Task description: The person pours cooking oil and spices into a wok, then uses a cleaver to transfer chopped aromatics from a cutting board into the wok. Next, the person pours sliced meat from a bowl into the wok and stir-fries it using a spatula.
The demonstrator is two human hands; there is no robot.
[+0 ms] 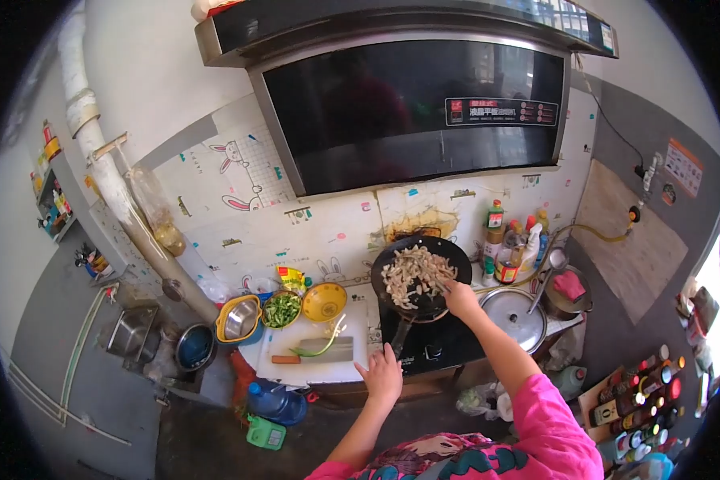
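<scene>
A black wok (386, 298) sits on the stove, with strips of pale, partly browned meat (414, 274) in it. My right hand (459, 298) reaches over the wok's right rim with its fingers closed and pointing at the meat; what they hold, if anything, is hidden. My left hand (382, 376) is just below the wok's handle (402, 340), thumb and fingers apart, fingertips at or close to the handle's end. To the left, a cleaver (336, 350) and a green onion (320, 349) lie on a white cutting board (358, 320).
Behind the board stand a bowl of chopped greens (282, 309), a yellow colander (325, 302) and a steel bowl (241, 319). Right of the wok are a lidded pan (514, 320), a pot with a pink cloth (569, 286) and several bottles (508, 256). A range hood (408, 112) hangs above.
</scene>
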